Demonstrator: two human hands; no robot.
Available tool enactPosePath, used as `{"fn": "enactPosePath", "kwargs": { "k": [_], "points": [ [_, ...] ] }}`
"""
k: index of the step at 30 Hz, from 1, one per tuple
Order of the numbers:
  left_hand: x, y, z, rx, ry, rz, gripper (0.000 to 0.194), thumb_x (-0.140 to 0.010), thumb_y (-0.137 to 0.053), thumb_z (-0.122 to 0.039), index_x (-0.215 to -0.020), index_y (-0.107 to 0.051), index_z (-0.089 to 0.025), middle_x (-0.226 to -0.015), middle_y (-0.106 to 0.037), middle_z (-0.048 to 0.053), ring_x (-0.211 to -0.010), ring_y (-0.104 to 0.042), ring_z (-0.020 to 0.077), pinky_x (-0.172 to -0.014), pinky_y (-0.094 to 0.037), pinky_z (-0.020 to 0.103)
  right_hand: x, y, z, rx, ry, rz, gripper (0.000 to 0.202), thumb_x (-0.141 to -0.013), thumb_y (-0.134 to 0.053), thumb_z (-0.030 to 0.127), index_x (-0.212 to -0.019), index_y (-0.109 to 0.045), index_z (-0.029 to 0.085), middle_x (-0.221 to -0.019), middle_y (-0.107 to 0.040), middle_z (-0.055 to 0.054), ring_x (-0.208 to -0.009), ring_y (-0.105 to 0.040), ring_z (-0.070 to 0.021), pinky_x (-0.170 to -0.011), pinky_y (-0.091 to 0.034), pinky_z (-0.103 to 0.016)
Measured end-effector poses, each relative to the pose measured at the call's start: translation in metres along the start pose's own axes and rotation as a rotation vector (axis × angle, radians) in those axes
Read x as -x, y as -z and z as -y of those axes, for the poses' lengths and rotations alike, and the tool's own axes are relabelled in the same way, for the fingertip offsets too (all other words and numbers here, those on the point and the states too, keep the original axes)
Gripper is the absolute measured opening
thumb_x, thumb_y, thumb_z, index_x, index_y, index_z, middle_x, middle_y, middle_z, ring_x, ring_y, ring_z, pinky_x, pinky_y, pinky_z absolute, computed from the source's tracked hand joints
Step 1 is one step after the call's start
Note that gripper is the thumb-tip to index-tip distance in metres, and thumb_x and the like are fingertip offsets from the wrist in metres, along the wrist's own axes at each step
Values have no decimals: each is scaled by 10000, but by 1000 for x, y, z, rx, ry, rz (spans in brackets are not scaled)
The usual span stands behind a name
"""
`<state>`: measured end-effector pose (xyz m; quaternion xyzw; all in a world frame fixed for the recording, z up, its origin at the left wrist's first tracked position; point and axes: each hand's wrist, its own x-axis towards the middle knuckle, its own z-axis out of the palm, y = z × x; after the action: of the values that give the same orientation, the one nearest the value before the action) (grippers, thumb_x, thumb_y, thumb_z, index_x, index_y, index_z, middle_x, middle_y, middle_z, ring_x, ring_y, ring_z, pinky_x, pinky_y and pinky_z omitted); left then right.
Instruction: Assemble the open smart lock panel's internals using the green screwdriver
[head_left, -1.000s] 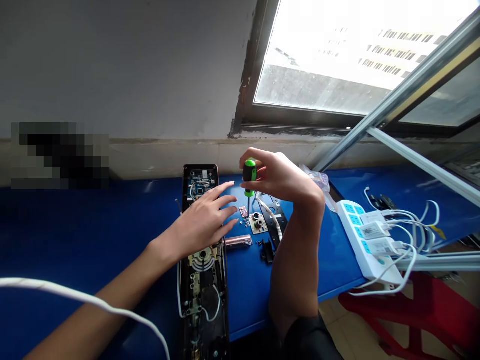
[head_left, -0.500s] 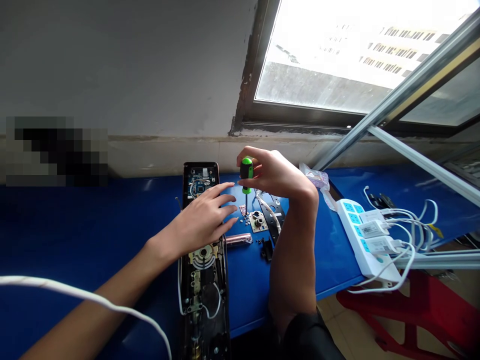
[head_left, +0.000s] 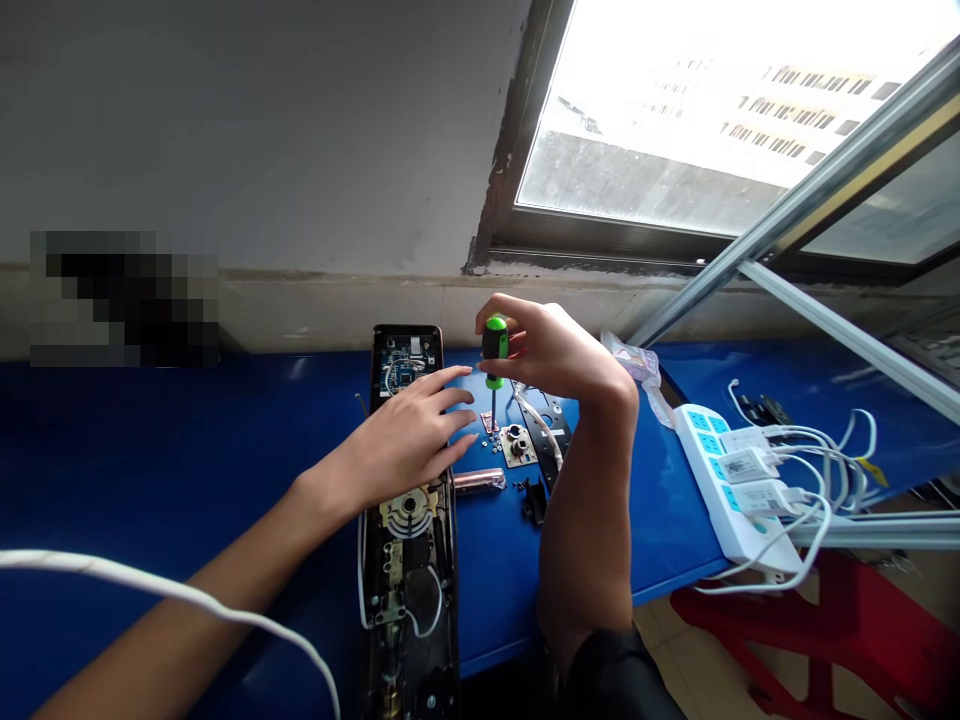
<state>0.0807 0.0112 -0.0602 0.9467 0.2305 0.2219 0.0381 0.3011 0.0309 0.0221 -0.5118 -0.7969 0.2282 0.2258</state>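
"What are the fingers doing?"

"The right hand (head_left: 536, 350) has its fingers closed round a green-and-black plastic-handled screwdriver (head_left: 496, 342), near upright, tip down at a small flat red board (head_left: 486, 424); I can't tell whether it touches. The left hand (head_left: 409, 435) has fingers spread, gripping nothing that shows, over a long black open casing (head_left: 420, 545)."

"How far along does it look?"

"Partway, I'd judge. The casing reaches from near the blue tabletop's (head_left: 285, 430) far edge to its near edge, 1 blue circuit board (head_left: 405, 365) bared inside. Unfitted beside it: the red board, small silver screws (head_left: 495, 446), 1 square cream board (head_left: 517, 447), a shiny pink cylinder (head_left: 478, 481) and, towards the right edge, a flat black plate (head_left: 544, 402)."

"Beyond those?"

"A white plastic power strip (head_left: 739, 515), by that right edge."
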Motion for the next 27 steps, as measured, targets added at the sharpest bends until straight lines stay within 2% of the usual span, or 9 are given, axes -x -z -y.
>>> {"fn": "enactPosePath", "kwargs": {
  "k": [7,15,20,24,27],
  "points": [
    [-1,1,0,29,12,-4,311,-1054,-536,-309,-1137,-768,-119,-1226,-741,141,-1475,-457,337,-1185,-496,524,-3,-1,-2,-4,2,22,267,-794,-764,219,-995,-588,221,-827,-652,24,-682,-602,-104,-601,-480,-245],
    [-1,7,4,88,32,-31,272,-1042,-553,-282,-1149,-761,-143,-1269,-717,145,-1465,-460,337,-1148,-521,542,4,2,8,21,31,-43,278,-818,-717,208,-1073,-609,237,-854,-678,13,-703,-614,-123,-647,-510,-276],
    [3,25,16,181,54,-146,228,-988,-629,-240,-1169,-749,-172,-1237,-720,117,-1394,-509,305,-1139,-515,498,10,6,24,-12,92,-149,333,-867,-667,235,-1193,-605,254,-854,-667,27,-708,-606,-119,-681,-547,-266],
    [10,45,23,263,75,-135,267,-943,-710,-298,-1188,-747,-200,-1148,-732,92,-1249,-582,274,-1028,-564,431,17,7,36,-108,149,-235,416,-907,-642,280,-1317,-572,270,-892,-657,23,-807,-662,-144,-761,-597,-287],
    [14,56,27,286,117,-124,275,-927,-742,-341,-1162,-760,-201,-1074,-747,73,-1111,-620,240,-910,-588,378,19,5,45,-239,190,-320,447,-923,-648,308,-1352,-525,272,-942,-673,3,-827,-697,-169,-732,-621,-322]
  ]
}}
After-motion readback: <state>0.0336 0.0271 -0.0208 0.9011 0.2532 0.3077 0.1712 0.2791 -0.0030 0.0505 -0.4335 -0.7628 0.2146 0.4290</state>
